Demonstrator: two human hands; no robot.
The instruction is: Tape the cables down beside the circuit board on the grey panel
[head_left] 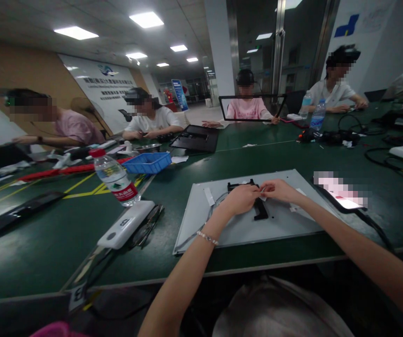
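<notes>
A flat grey panel (194, 224) lies on the table in front of me, with a black bracket (262, 211) on its middle. Over the bracket, the fingers of my left hand (242, 198) are closed, and a beaded bracelet circles that wrist. My right hand (279, 190) meets it from the right with thumb and fingers pinched together. Something small and pale shows between the two sets of fingertips; its kind is too small to make out. A thin grey cable (208, 216) runs along the panel's left part, beside a white strip (209, 197). My hands hide part of the bracket.
Left of the panel are a white power bank (126, 225), glasses (147, 226) and a water bottle (115, 180). A blue tray (147, 163) stands farther back. A lit phone (341, 192) lies to the right. Across the table, a person holds a black frame (254, 120); others sit nearby.
</notes>
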